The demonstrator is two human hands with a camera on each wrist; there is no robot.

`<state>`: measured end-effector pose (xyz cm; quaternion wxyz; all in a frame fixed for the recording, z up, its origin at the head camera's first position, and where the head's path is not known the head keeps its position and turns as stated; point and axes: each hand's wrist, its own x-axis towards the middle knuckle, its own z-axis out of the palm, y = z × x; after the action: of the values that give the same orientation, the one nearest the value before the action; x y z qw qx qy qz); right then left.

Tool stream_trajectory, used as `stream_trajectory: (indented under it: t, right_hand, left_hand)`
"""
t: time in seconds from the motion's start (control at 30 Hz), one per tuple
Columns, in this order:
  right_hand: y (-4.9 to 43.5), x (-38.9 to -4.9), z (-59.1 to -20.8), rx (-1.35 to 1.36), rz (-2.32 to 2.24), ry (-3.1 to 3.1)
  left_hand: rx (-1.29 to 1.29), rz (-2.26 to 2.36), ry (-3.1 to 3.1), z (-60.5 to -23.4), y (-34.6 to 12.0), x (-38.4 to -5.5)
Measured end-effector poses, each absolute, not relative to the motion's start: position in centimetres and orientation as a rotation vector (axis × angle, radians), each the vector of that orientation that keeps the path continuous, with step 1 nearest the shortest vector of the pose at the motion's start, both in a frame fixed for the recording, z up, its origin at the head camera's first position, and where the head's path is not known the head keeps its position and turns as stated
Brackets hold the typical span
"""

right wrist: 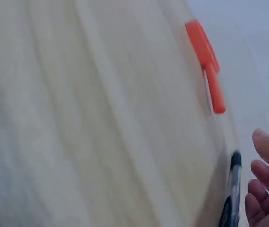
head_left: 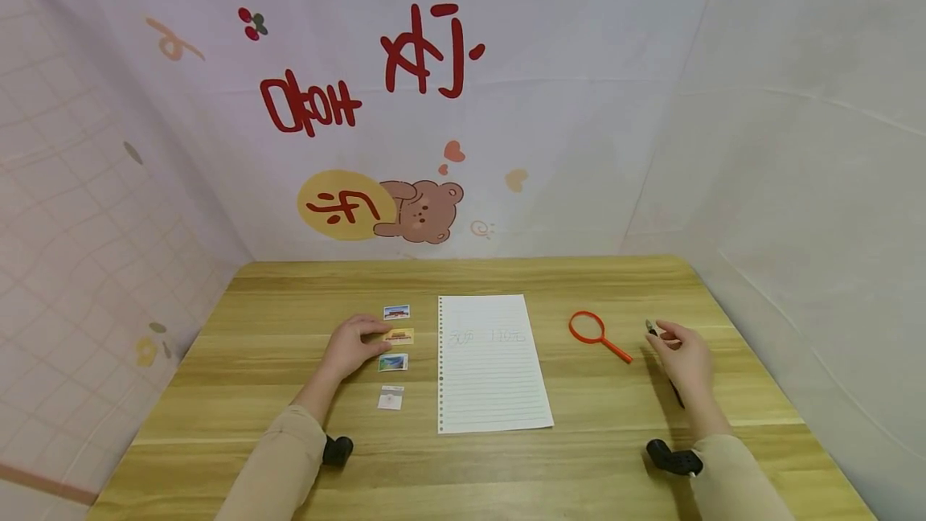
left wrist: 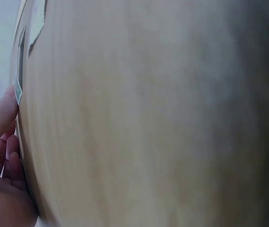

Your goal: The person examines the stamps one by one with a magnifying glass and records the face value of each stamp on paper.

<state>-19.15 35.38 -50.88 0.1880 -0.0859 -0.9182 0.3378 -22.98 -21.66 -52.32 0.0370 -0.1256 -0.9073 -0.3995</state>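
Observation:
My left hand (head_left: 352, 344) is at a column of several small stamps, its fingertips right at a yellow stamp (head_left: 400, 336) with a building on it. Just below is a blue-green stamp (head_left: 394, 363); above is a blue and red one (head_left: 396, 312), and nearest me a grey and white one (head_left: 391, 398). In the left wrist view the thumb (left wrist: 4, 111) overlaps a stamp's corner. On the right, my right hand (head_left: 683, 356) is over a dark pen (head_left: 677, 395) lying on the table. The right wrist view shows loose fingers (right wrist: 262, 182) beside the pen, not around it.
A lined sheet (head_left: 492, 392) with punched holes and handwriting lies mid-table. Between it and my right hand is a red magnifying glass (head_left: 616, 350). A printed cloth (head_left: 564, 103) hangs behind the wooden table (head_left: 506, 473).

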Motion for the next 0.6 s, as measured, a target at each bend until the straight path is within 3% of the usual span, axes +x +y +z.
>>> stream_trajectory:
  t: [0.6]
  right_hand:
    - [36.6,-19.1,-52.4,-0.274,0.864,-2.716]
  left_hand:
    - [-0.359,-1.229,-2.809,-52.2,-21.6,-22.9]
